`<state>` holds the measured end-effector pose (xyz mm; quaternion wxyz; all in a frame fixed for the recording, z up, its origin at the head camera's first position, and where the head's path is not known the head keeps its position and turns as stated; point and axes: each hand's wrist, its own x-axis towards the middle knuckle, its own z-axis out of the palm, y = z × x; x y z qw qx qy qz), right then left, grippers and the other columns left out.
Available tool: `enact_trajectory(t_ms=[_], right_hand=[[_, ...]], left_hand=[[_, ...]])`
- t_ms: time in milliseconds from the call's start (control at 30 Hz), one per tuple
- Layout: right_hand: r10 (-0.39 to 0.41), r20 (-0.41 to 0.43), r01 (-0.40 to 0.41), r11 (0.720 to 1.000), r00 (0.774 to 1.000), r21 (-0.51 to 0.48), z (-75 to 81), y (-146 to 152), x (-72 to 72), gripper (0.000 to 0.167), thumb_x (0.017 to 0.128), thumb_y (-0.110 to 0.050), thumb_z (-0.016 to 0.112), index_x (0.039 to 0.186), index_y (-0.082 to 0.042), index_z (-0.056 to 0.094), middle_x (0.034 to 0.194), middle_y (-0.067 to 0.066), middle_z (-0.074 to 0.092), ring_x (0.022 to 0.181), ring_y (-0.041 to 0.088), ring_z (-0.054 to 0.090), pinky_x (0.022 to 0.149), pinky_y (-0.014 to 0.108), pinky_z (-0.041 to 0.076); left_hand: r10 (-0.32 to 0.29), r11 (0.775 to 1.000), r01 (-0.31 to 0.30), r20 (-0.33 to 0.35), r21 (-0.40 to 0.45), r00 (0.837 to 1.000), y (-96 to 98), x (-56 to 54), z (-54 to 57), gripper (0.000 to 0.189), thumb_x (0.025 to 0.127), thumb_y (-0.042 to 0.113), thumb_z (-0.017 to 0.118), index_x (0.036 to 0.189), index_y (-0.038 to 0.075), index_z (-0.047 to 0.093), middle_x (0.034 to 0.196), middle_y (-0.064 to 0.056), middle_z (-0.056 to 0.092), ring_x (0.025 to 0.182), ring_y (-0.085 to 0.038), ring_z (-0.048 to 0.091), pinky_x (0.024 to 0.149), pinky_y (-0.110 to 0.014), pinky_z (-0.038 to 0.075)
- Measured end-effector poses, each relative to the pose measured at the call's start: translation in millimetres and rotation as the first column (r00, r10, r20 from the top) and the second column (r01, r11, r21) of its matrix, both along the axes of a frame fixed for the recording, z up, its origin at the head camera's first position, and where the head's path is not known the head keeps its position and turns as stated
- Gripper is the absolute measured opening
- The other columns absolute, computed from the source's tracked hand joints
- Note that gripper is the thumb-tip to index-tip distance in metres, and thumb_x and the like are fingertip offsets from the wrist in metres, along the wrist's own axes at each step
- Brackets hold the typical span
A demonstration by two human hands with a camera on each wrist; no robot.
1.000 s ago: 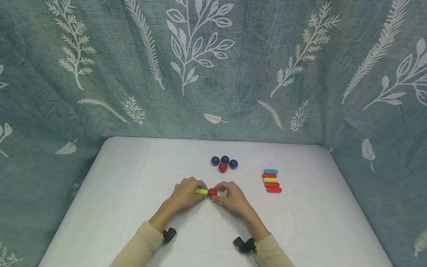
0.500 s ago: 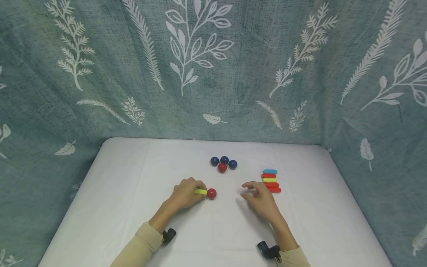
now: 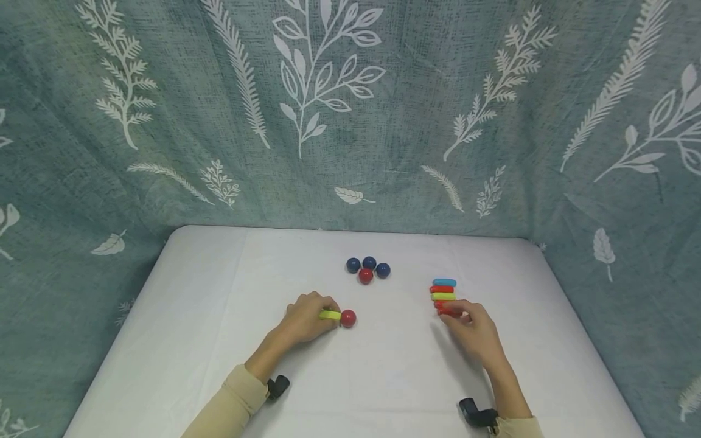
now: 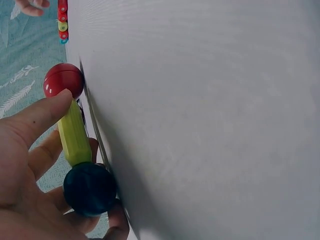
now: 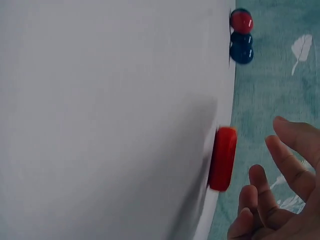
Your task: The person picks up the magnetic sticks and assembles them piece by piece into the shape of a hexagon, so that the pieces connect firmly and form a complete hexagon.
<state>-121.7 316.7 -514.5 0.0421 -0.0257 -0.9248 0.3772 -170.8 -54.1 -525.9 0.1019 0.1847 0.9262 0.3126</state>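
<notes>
My left hand point(image 3: 309, 317) holds a yellow stick point(image 4: 74, 132) between thumb and fingers, low over the white table. A red ball point(image 4: 64, 80) sits at one end of that stick and a dark blue ball point(image 4: 90, 189) at the other; in the head view the blue one is hidden behind the hand. At the right, my right hand point(image 3: 475, 331) hovers at a column of short coloured sticks, its thumb and fingers spread around the nearest red stick point(image 5: 223, 159). The right wrist view shows a gap between the fingertips and this stick.
Beyond the nearest red stick lie more red ones, a yellow stick point(image 3: 443, 296) and a blue stick point(image 3: 445, 282). Several dark blue balls point(image 3: 383, 270) and a red ball point(image 3: 366, 276) cluster near the back middle. A green leaf-patterned curtain point(image 3: 350, 152) hangs behind the table point(image 3: 263, 261).
My right hand has let go of the red ball at the yellow stick's end and moved right to the column of sticks. The left hand keeps its hold in the same place.
</notes>
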Motion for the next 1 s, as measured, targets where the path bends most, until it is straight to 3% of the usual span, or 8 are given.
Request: enact_trajectory(t_ms=[200, 500, 667, 1000], right_hand=[[-0.074, 0.104, 0.069, 0.996, 0.992, 0.051, -2.1, 20, -7.0, 0.03, 0.096, -0.022, 0.069, 0.121, -0.006, 0.067, 0.122, 0.024, 0.058, 0.104, 0.038, 0.057, 0.082, 0.051, 0.05], [-0.064, 0.185, 0.054, 0.997, 0.981, 0.058, -9.8, 29, -15.2, 0.033, 0.093, -0.018, 0.068, 0.121, 0.001, 0.064, 0.126, 0.031, 0.058, 0.113, 0.046, 0.054, 0.088, 0.059, 0.045], [-0.054, 0.184, 0.043, 0.997, 0.981, 0.065, -12.0, 29, -17.0, 0.034, 0.091, -0.014, 0.071, 0.119, 0.002, 0.063, 0.126, 0.031, 0.058, 0.115, 0.047, 0.053, 0.089, 0.061, 0.044], [-0.066, 0.176, 0.051, 0.994, 0.982, 0.092, -13.0, 27, -15.4, 0.032, 0.089, -0.01, 0.072, 0.116, 0.005, 0.064, 0.122, 0.029, 0.061, 0.097, 0.035, 0.057, 0.079, 0.05, 0.049]], left_hand=[[-0.001, 1.0, 0.001, -0.001, 0.002, 1.0, 0.4, 0.6, 1.4, 0.015, 0.087, 0.028, 0.077, 0.102, 0.023, 0.074, 0.093, 0.004, 0.058, 0.087, -0.017, 0.049, 0.074, -0.044, 0.041], [0.004, 1.0, -0.004, 0.004, -0.007, 1.0, 0.3, 0.4, 2.4, 0.015, 0.087, 0.028, 0.077, 0.101, 0.023, 0.074, 0.091, 0.005, 0.058, 0.088, -0.017, 0.05, 0.076, -0.047, 0.041], [0.007, 1.0, -0.007, 0.005, -0.005, 1.0, 0.0, -0.6, 1.3, 0.015, 0.086, 0.027, 0.077, 0.101, 0.023, 0.074, 0.09, 0.006, 0.057, 0.088, -0.017, 0.05, 0.076, -0.048, 0.041], [0.004, 1.0, -0.004, 0.003, -0.009, 1.0, -0.2, -1.6, -1.2, 0.016, 0.086, 0.028, 0.077, 0.101, 0.023, 0.075, 0.089, 0.006, 0.057, 0.087, -0.016, 0.05, 0.076, -0.048, 0.042]])
